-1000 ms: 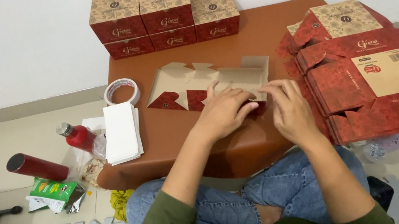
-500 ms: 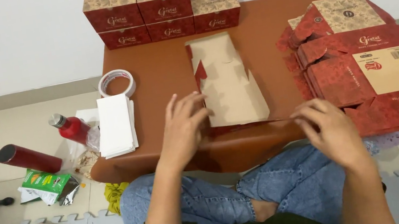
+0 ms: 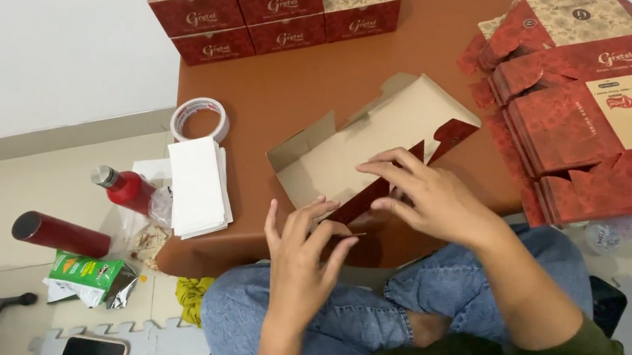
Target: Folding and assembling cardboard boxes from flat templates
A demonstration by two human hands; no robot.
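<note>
I am folding a half-formed carton (image 3: 378,141) lying open on the brown counter (image 3: 413,41), my right hand (image 3: 421,194) pinching its red flap, my left hand (image 3: 304,256) spread wide, touching its near edge, likely ready to tuck the flap next.

Half-folded carton (image 3: 378,141) on table (image 3: 430,38); finished boxes (image 3: 278,0) behind, flat cartons (image 3: 604,112) right, tape roll (image 3: 199,120) left.

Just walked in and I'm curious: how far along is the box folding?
Done: five folded boxes stacked by the wall. In hand: the left hand and right hand fold a half-formed box, open side up. Left: a pile of flat cartons at the right.
</note>
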